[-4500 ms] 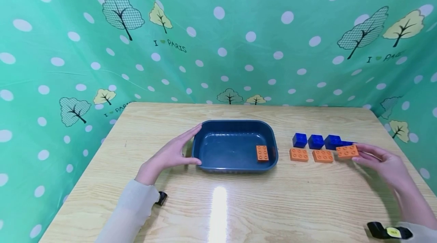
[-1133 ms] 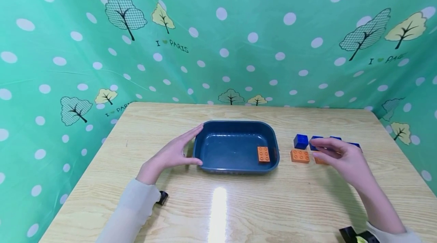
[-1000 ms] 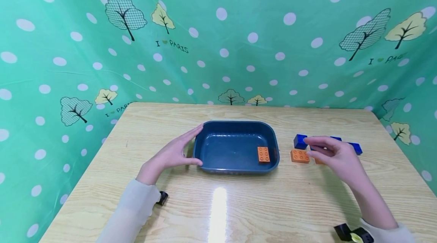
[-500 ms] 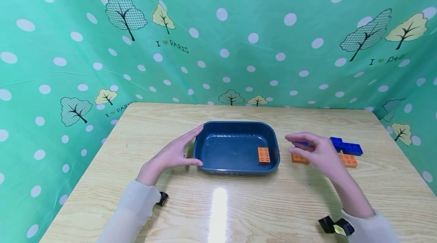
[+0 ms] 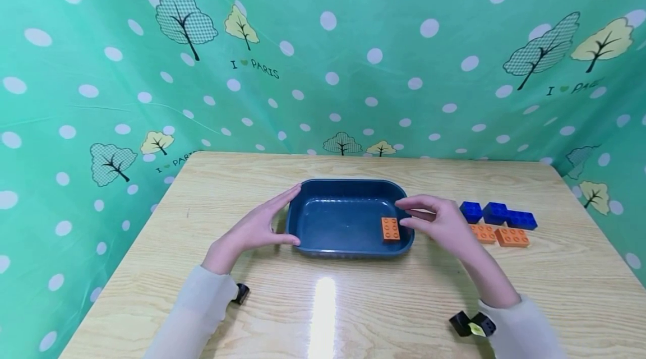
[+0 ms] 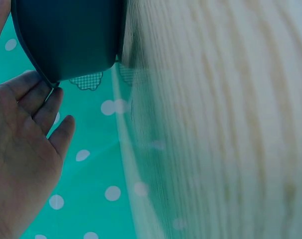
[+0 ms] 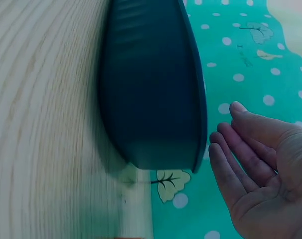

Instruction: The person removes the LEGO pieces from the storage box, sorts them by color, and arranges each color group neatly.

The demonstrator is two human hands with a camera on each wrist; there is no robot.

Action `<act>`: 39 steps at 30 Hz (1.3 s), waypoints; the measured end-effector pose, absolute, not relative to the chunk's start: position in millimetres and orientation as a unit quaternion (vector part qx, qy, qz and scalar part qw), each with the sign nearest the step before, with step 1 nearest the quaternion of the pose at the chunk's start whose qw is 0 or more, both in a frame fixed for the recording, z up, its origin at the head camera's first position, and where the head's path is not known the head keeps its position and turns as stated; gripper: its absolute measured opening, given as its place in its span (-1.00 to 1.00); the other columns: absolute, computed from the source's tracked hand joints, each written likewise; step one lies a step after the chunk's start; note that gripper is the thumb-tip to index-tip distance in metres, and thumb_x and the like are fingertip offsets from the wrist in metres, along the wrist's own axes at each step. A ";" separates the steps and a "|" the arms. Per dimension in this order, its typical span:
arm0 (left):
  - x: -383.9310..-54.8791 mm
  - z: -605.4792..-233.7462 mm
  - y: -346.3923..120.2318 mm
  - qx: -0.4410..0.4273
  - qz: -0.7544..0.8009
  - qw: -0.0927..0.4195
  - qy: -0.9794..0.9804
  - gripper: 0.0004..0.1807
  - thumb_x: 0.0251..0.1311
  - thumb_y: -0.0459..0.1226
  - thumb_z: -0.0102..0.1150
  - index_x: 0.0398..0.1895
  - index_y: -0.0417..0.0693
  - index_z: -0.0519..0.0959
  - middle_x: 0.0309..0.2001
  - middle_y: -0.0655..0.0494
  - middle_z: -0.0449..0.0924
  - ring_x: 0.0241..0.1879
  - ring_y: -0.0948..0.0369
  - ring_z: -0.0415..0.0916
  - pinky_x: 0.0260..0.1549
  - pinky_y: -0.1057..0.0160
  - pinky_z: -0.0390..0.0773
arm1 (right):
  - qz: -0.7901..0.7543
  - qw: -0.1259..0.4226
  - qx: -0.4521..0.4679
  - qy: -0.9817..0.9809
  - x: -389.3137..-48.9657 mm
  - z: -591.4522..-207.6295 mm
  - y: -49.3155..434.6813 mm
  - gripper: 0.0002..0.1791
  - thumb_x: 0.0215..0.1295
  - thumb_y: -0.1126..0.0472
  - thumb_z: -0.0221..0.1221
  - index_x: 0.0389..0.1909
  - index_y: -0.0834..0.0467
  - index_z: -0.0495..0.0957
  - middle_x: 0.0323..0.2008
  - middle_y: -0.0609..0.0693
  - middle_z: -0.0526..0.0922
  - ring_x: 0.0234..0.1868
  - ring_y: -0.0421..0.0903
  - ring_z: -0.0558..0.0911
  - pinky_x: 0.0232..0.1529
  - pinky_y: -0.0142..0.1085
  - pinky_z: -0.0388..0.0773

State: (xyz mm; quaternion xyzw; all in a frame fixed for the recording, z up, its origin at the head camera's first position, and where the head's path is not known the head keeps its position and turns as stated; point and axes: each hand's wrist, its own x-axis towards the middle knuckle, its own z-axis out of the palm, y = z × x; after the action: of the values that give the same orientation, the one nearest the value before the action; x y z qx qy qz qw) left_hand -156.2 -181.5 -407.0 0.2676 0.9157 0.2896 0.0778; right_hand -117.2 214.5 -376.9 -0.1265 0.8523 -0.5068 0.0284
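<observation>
A dark blue plastic tray (image 5: pixel 338 223) stands mid-table, holding one orange toy building brick (image 5: pixel 390 229) near its right end. Thumb and straight fingers of my left hand (image 5: pixel 257 224) span the tray's left end; in the left wrist view the fingertips touch the tray's corner. My right hand (image 5: pixel 436 221) hovers at the opposite end, fingertips over the rim close to the orange brick. Nothing sits between its loosely bent fingers in the right wrist view, where the hand (image 7: pixel 275 174) is beside the tray wall (image 7: pixel 151 84).
Right of the tray, blue bricks (image 5: pixel 495 213) form a row, the last one longer. Orange bricks (image 5: pixel 512 237) lie in front of them, partly covered by the right hand. A polka-dot curtain (image 5: pixel 323 67) hangs behind the wooden table (image 5: pixel 383 308).
My right hand let go of the orange brick it held at the far right, which now lies in the front row. Empty, it then travelled left to the tray. The left hand stayed put.
</observation>
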 end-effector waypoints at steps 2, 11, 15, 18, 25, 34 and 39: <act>-156.2 -407.3 -181.7 0.268 0.289 0.078 0.916 0.22 -0.06 0.10 0.52 0.62 0.22 -0.04 0.62 0.18 -0.07 0.56 -0.03 0.05 0.42 -0.26 0.24 | -0.505 0.031 -0.134 0.852 -119.2 -377.8 210.9 -0.63 0.28 0.27 0.32 0.10 0.22 0.62 0.11 0.19 0.67 0.19 0.14 0.63 0.08 -0.42 0.64; -156.7 -408.0 -182.4 0.271 0.288 0.073 0.915 0.22 -0.06 0.10 0.52 0.62 0.22 -0.04 0.62 0.19 -0.07 0.55 -0.04 0.07 0.41 -0.26 0.26 | -0.488 0.073 -0.166 0.854 -128.0 -381.2 199.6 -0.61 0.29 0.33 0.29 0.13 0.25 0.60 0.14 0.21 0.65 0.19 0.22 0.62 0.08 -0.24 0.67; -156.8 -407.5 -182.1 0.272 0.288 0.073 0.915 0.22 -0.06 0.09 0.52 0.62 0.21 -0.04 0.62 0.19 -0.06 0.55 -0.04 0.07 0.41 -0.26 0.26 | -0.466 0.072 -0.183 0.863 -131.3 -382.1 194.8 -0.62 0.27 0.35 0.30 0.12 0.23 0.61 0.11 0.19 0.67 0.15 0.19 0.65 0.06 -0.23 0.69; -156.8 -407.4 -182.0 0.272 0.289 0.074 0.915 0.22 -0.05 0.09 0.52 0.62 0.21 -0.04 0.62 0.19 -0.06 0.55 -0.03 0.07 0.41 -0.26 0.25 | -0.441 0.068 -0.190 0.874 -132.9 -381.0 190.5 -0.62 0.25 0.35 0.32 0.10 0.20 0.63 0.09 0.17 0.69 0.13 0.17 0.66 0.05 -0.19 0.69; -156.9 -407.9 -182.2 0.274 0.289 0.073 0.914 0.22 -0.06 0.11 0.51 0.62 0.23 -0.05 0.62 0.19 -0.07 0.56 -0.03 0.06 0.42 -0.25 0.25 | -0.395 0.076 -0.193 0.895 -136.7 -379.7 184.8 -0.59 0.24 0.35 0.32 0.13 0.19 0.62 0.10 0.14 0.68 0.12 0.15 0.67 0.09 -0.05 0.68; -157.5 -407.1 -181.4 0.285 0.286 0.068 0.913 0.22 -0.06 0.14 0.49 0.62 0.20 -0.05 0.62 0.19 -0.07 0.56 0.00 0.05 0.45 -0.20 0.22 | -0.327 0.074 -0.213 0.918 -137.6 -377.1 181.4 -0.52 0.18 0.34 0.37 0.16 0.20 0.60 0.14 0.15 0.66 0.15 0.14 0.65 0.10 0.00 0.66; -156.6 -406.8 -181.6 0.280 0.287 0.071 0.913 0.22 -0.04 0.09 0.51 0.62 0.19 -0.05 0.62 0.19 -0.07 0.56 -0.02 0.04 0.44 -0.22 0.23 | -0.249 0.078 -0.229 0.938 -137.3 -374.2 177.3 -0.48 0.16 0.31 0.40 0.19 0.18 0.58 0.18 0.14 0.64 0.18 0.13 0.62 0.11 0.01 0.64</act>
State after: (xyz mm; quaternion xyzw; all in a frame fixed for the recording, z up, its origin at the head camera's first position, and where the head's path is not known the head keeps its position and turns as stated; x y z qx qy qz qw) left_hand -156.6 -181.6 -406.8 0.2799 0.9134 0.2869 0.0709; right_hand -137.3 177.3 -374.2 -0.2287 0.9380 -0.2488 0.0775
